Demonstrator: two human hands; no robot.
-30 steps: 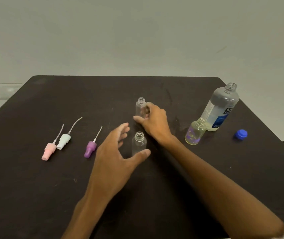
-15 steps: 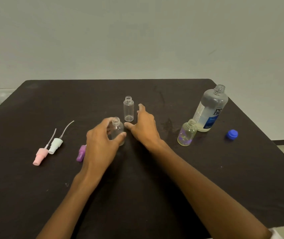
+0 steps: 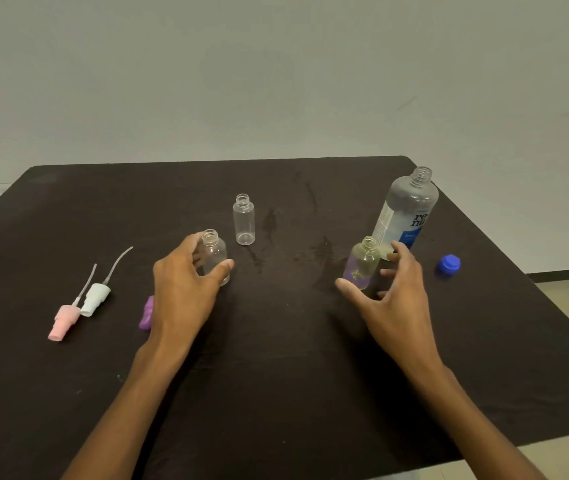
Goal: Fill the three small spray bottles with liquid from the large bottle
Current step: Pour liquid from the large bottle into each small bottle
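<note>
Three small clear bottles stand uncapped on the black table (image 3: 276, 393). My left hand (image 3: 182, 289) grips the nearest one, a small clear bottle (image 3: 214, 254), with thumb and fingers around its body. A taller small bottle (image 3: 243, 220) stands free behind it. The third small bottle (image 3: 362, 263), with a purple tint low down, stands to the right; my right hand (image 3: 394, 292) is spread around it, fingers apart, just short of touching. The large open bottle (image 3: 406, 213) with a blue label stands behind that hand.
A blue cap (image 3: 448, 264) lies right of the large bottle. A pink spray head (image 3: 63, 322) and a white spray head (image 3: 95, 298) lie at the left; a purple spray head (image 3: 147, 312) is partly hidden by my left wrist. A wall rises behind the table.
My right hand left the tall small bottle and swung right to the tinted bottle. My left hand keeps its hold on the near bottle.
</note>
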